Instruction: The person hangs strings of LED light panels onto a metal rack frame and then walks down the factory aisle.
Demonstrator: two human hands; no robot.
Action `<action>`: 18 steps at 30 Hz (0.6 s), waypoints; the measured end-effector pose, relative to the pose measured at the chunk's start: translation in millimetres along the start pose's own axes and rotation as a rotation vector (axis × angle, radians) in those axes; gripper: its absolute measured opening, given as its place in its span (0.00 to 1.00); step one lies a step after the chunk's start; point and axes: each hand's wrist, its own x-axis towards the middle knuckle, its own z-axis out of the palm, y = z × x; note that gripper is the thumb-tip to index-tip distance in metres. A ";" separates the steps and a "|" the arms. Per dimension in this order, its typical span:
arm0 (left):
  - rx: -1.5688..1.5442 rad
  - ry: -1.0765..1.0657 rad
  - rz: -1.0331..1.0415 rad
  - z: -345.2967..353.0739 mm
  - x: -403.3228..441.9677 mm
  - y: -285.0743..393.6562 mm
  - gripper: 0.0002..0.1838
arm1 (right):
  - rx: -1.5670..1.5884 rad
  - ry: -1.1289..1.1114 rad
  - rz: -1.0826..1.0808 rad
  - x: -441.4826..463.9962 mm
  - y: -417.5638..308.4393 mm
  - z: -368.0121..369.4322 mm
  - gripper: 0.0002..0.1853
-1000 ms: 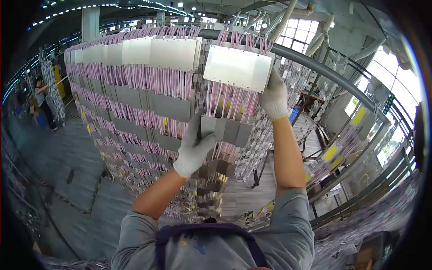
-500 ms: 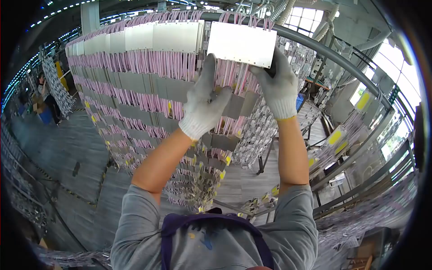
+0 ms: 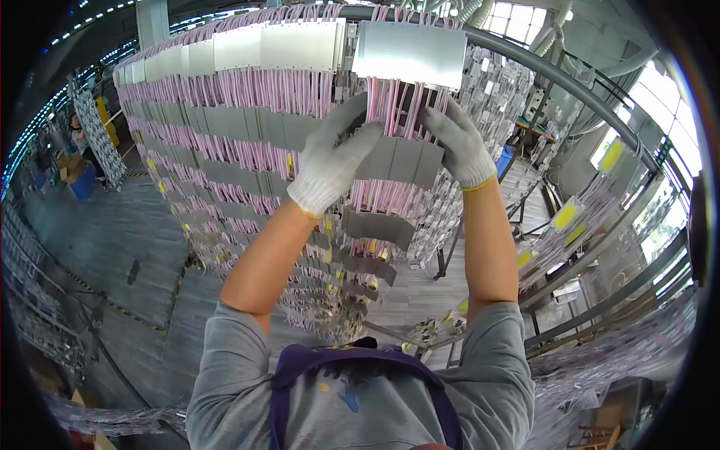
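Note:
A silvery metal plate [image 3: 409,54] hangs by pink cords from the dark curved rail [image 3: 555,73]. Below it, pink cords [image 3: 397,105] run down to grey plates [image 3: 397,159]. My left hand [image 3: 334,154], in a white and grey glove, is at the left edge of these cords, its fingers curled partly behind them. On the right side, my right hand [image 3: 459,142], gloved alike, has its fingers bent round the edge of the cords. Fingertips of both hands are partly hidden, so how firmly they grip is unclear.
Rows of similar plates [image 3: 296,46] and pink cords hang along the rail to the left. A person [image 3: 78,135] stands far left by a blue bin [image 3: 81,184]. Strands with yellow pieces [image 3: 565,217] hang at right, near a metal frame. Windows are behind.
My right hand has left the silvery plate's right edge and dropped to the cords below. My left hand rose from the lower grey plates to the cords. The view has shifted slightly.

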 end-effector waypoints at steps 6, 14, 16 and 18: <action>-0.252 0.075 0.033 -2.8 -19.7 -23.8 0.27 | 0.735 -0.312 0.336 28.8 40.6 22.0 0.39; -0.351 -0.304 -0.450 -22.2 -138.5 -184.7 0.32 | 1.292 -0.313 0.234 2.7 23.3 66.6 0.50; -0.202 -0.406 -0.405 -5.1 -162.4 -215.4 0.39 | 1.169 -0.357 0.216 2.9 31.6 64.1 0.50; -0.775 -0.407 -0.537 14.6 -152.9 -156.6 0.45 | 1.292 -0.360 0.245 -2.3 37.5 65.5 0.49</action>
